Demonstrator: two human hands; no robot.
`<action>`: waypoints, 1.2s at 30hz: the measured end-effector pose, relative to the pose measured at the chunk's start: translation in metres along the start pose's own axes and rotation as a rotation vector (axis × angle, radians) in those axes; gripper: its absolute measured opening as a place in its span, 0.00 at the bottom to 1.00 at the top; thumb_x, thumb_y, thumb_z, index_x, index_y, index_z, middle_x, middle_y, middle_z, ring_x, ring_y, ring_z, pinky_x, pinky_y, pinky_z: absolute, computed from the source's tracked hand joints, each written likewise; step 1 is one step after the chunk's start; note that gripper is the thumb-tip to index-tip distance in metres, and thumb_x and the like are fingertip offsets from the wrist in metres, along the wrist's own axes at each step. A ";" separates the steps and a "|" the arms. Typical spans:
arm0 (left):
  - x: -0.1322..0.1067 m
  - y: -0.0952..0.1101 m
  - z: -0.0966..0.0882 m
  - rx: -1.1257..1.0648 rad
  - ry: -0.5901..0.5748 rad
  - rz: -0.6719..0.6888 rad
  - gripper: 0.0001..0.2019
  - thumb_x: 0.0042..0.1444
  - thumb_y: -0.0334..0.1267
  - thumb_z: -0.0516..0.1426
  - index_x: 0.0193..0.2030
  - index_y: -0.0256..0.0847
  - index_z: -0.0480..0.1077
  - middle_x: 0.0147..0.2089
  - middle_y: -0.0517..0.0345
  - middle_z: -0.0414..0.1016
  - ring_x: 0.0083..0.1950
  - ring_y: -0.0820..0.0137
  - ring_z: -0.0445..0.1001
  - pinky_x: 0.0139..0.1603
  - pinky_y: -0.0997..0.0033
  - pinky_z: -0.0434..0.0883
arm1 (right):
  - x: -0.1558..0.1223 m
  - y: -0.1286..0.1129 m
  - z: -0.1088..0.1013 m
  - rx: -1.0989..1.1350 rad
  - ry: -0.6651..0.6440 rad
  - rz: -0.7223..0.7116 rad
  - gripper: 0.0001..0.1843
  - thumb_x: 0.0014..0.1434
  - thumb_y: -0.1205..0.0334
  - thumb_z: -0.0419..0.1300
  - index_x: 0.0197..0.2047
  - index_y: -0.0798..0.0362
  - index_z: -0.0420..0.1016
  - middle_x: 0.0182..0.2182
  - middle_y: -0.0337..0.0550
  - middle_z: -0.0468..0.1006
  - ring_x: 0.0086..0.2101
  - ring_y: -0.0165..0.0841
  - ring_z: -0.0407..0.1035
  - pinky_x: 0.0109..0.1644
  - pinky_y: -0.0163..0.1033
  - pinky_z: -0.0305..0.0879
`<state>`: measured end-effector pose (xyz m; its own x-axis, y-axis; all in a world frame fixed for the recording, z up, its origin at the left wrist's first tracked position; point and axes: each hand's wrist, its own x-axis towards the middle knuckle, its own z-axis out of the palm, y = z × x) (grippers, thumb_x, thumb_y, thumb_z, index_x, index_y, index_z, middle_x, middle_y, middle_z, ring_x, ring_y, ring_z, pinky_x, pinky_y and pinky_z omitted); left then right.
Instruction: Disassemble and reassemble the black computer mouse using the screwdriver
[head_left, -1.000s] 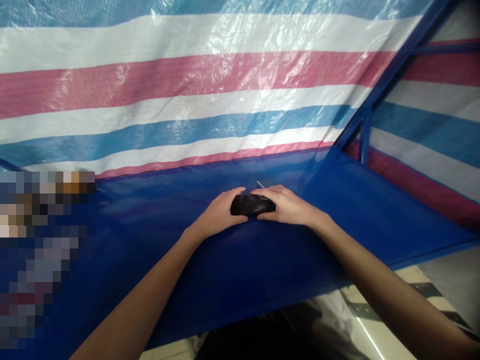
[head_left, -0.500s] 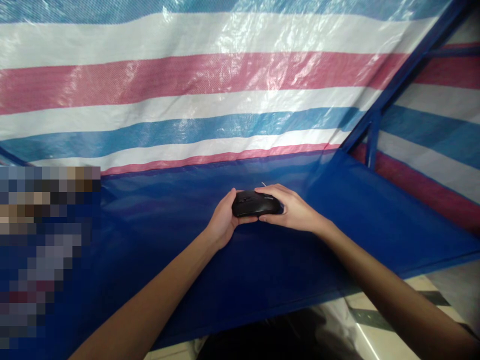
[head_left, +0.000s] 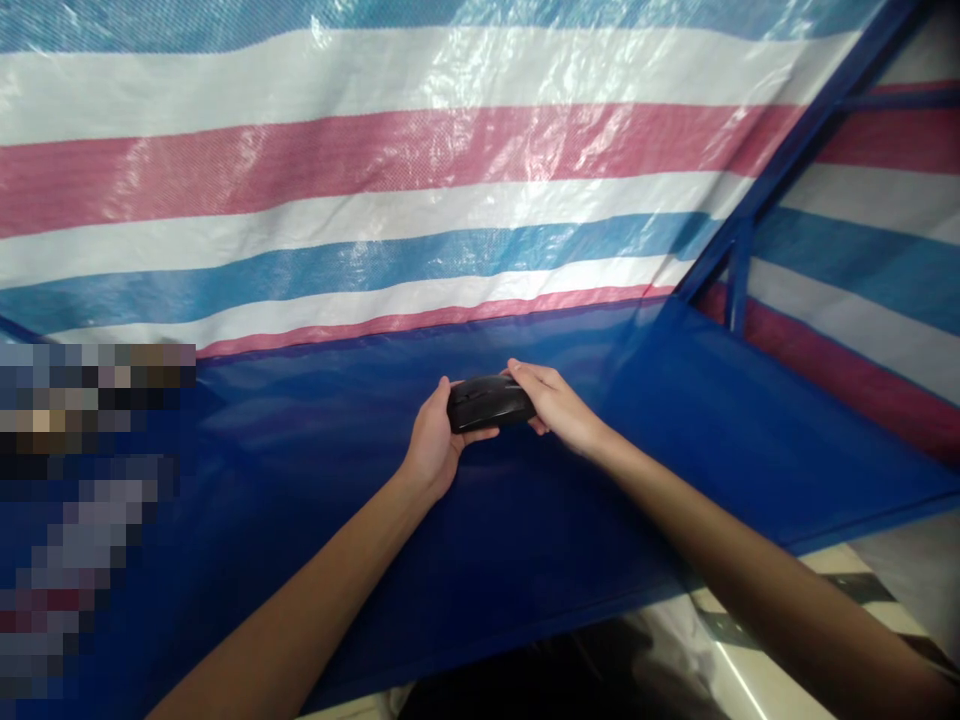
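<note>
A black computer mouse (head_left: 491,403) is held between both hands over the blue surface (head_left: 570,540). My left hand (head_left: 436,435) is closed round its left end, thumb at the upper edge and fingers beneath. At the other end, my right hand (head_left: 551,400) grips the mouse with the thumb or a finger along its top edge and other fingers curled below. The mouse's upper shell with its scroll wheel faces me; its underside is hidden.
Behind the surface hangs a striped plastic sheet (head_left: 390,140) in blue, white and red. A blue metal frame post (head_left: 787,160) slants up at the right. A pixelated area (head_left: 82,520) covers the left side. Tiled floor (head_left: 757,660) shows below the front edge.
Both hands and the mouse have shifted slightly left in view. My right hand has changed its hold, its fingers now nearer the mouse's upper right corner.
</note>
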<state>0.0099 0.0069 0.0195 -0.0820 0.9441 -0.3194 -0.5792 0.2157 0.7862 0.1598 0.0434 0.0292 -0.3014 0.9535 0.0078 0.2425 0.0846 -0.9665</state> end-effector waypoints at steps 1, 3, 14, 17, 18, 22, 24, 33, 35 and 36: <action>0.000 -0.001 0.000 -0.005 0.003 0.006 0.13 0.63 0.40 0.48 0.37 0.34 0.69 0.32 0.52 0.75 0.30 0.69 0.75 0.23 0.69 0.76 | -0.002 0.002 0.001 0.068 0.015 0.042 0.26 0.61 0.40 0.47 0.35 0.55 0.71 0.11 0.29 0.58 0.10 0.23 0.52 0.11 0.29 0.47; -0.001 -0.002 0.000 -0.017 0.005 0.016 0.12 0.63 0.40 0.49 0.37 0.35 0.69 0.32 0.53 0.75 0.30 0.69 0.75 0.23 0.70 0.76 | -0.005 0.004 0.002 0.187 0.018 0.108 0.26 0.61 0.40 0.47 0.38 0.55 0.70 0.10 0.29 0.60 0.09 0.24 0.51 0.11 0.29 0.46; -0.001 -0.003 -0.003 -0.013 -0.050 0.058 0.11 0.61 0.41 0.50 0.37 0.37 0.68 0.34 0.54 0.74 0.30 0.70 0.74 0.24 0.69 0.76 | -0.008 0.013 0.011 0.497 0.083 0.056 0.19 0.58 0.46 0.55 0.35 0.56 0.70 0.10 0.26 0.55 0.10 0.20 0.44 0.12 0.28 0.41; -0.001 -0.004 -0.003 0.000 -0.024 0.069 0.09 0.61 0.40 0.51 0.35 0.37 0.67 0.32 0.55 0.74 0.29 0.71 0.74 0.24 0.70 0.76 | -0.008 0.015 0.012 0.456 0.091 0.051 0.20 0.60 0.46 0.52 0.35 0.56 0.70 0.09 0.26 0.53 0.10 0.21 0.43 0.12 0.29 0.41; -0.001 -0.004 -0.003 0.010 -0.014 0.072 0.09 0.61 0.40 0.51 0.35 0.37 0.66 0.31 0.56 0.73 0.28 0.71 0.74 0.23 0.70 0.76 | -0.008 0.016 0.011 0.410 0.091 0.046 0.21 0.61 0.46 0.50 0.35 0.56 0.71 0.09 0.26 0.53 0.10 0.22 0.43 0.13 0.30 0.42; 0.001 0.001 -0.006 0.040 0.029 0.066 0.08 0.60 0.38 0.51 0.33 0.37 0.65 0.29 0.58 0.72 0.26 0.71 0.73 0.21 0.70 0.75 | -0.012 0.015 0.006 -0.076 0.129 -0.200 0.23 0.66 0.48 0.43 0.41 0.54 0.73 0.20 0.37 0.70 0.20 0.28 0.64 0.25 0.34 0.63; 0.003 0.006 -0.008 0.029 0.054 0.063 0.08 0.60 0.37 0.51 0.33 0.37 0.65 0.28 0.58 0.72 0.25 0.72 0.72 0.20 0.72 0.74 | -0.014 0.014 0.003 -0.315 0.089 -0.421 0.21 0.66 0.51 0.44 0.51 0.53 0.70 0.40 0.47 0.76 0.39 0.34 0.72 0.46 0.41 0.68; 0.006 0.023 -0.011 0.094 0.048 -0.051 0.15 0.61 0.45 0.49 0.32 0.36 0.66 0.24 0.56 0.71 0.21 0.70 0.73 0.17 0.73 0.71 | -0.017 0.010 -0.010 -0.706 -0.154 -0.535 0.29 0.63 0.50 0.52 0.65 0.48 0.56 0.56 0.50 0.71 0.54 0.42 0.68 0.58 0.48 0.60; 0.004 0.024 -0.011 0.175 -0.071 -0.059 0.18 0.60 0.51 0.48 0.35 0.36 0.67 0.27 0.53 0.74 0.22 0.67 0.75 0.18 0.71 0.71 | -0.017 0.009 -0.015 -0.725 -0.103 -0.487 0.29 0.62 0.47 0.53 0.62 0.51 0.61 0.51 0.51 0.75 0.50 0.43 0.71 0.55 0.47 0.62; 0.003 0.024 -0.011 0.226 -0.136 -0.049 0.20 0.59 0.54 0.48 0.37 0.36 0.68 0.29 0.52 0.75 0.24 0.66 0.75 0.19 0.70 0.72 | -0.018 0.008 -0.018 -0.706 -0.075 -0.463 0.28 0.62 0.46 0.53 0.60 0.52 0.63 0.48 0.51 0.77 0.47 0.43 0.73 0.53 0.46 0.64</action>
<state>-0.0134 0.0124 0.0319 0.0602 0.9528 -0.2976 -0.3828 0.2974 0.8747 0.1834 0.0323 0.0256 -0.5667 0.7585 0.3218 0.5909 0.6463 -0.4829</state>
